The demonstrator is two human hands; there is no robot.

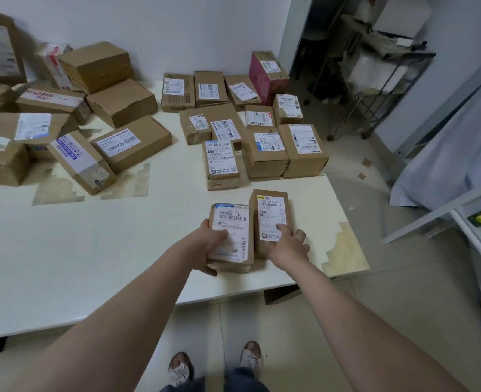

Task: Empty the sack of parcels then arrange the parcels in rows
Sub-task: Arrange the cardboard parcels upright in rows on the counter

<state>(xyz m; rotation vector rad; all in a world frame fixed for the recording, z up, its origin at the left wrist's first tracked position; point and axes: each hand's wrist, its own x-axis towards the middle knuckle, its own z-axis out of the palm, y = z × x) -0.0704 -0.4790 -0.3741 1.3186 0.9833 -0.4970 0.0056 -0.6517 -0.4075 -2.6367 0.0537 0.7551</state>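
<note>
Two small brown parcels with white labels lie side by side near the front right of the white table (64, 264). My left hand (209, 244) grips the left parcel (233, 222), thumb on its label and fingers under its near end. My right hand (288, 244) grips the right parcel (270, 210), thumb on the label and fingers round its right side. Beyond them, several labelled parcels (264, 148) stand in rows at the table's far right. A loose heap of bigger boxes (72, 114) covers the far left. No sack is in view.
A pink box (264, 72) stands at the far right corner against the wall. The table's right edge has chipped veneer (346, 250). A metal rack (380, 72) and a cloth-covered unit (459, 142) stand to the right on the tiled floor.
</note>
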